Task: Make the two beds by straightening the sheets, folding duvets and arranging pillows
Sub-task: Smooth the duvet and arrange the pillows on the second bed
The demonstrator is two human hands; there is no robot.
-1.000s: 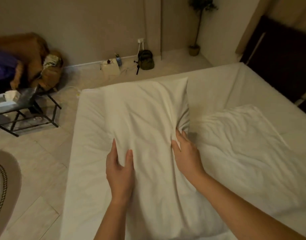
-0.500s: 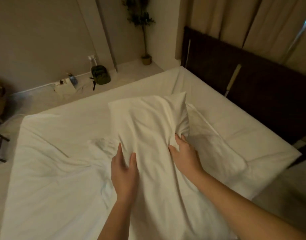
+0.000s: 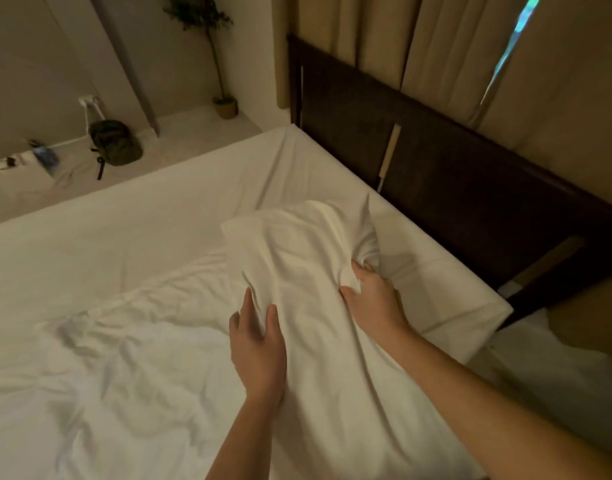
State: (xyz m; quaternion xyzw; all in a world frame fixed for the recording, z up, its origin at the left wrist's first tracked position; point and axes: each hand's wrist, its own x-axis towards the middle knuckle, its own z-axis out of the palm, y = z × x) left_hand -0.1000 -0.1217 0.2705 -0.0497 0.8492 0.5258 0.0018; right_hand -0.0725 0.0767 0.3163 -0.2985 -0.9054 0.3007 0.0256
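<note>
A white pillow is held in both hands over the bed, its far end close to the dark headboard but not seen to touch it. The pillow's left edge is gripped by the left hand. The thumb and one finger are seen pressed into the fabric, and the remaining fingers are hidden. The right edge is gripped by the right hand, whose fingers are curled into a bunch of the pillowcase on the side nearer the headboard. Whether the pillow's underside rests on the sheet cannot be told, since that contact is hidden by the pillow itself. A rumpled duvet is seen heaped well away from the headboard. The sheet between it and the headboard is fairly smooth, with a few creases running out from the headboard's far end. The step in hand is judged to be the arranging of pillows, and this pillow is evidently meant for a place alongside the headboard. For the next move, the pillow would need to be lowered flat just beside the headboard and squared to it. The bunched case should then be let go and smoothed, so that no twist is left in it. The duvet is not yet folded, so a good part of the task is judged to remain.
</note>
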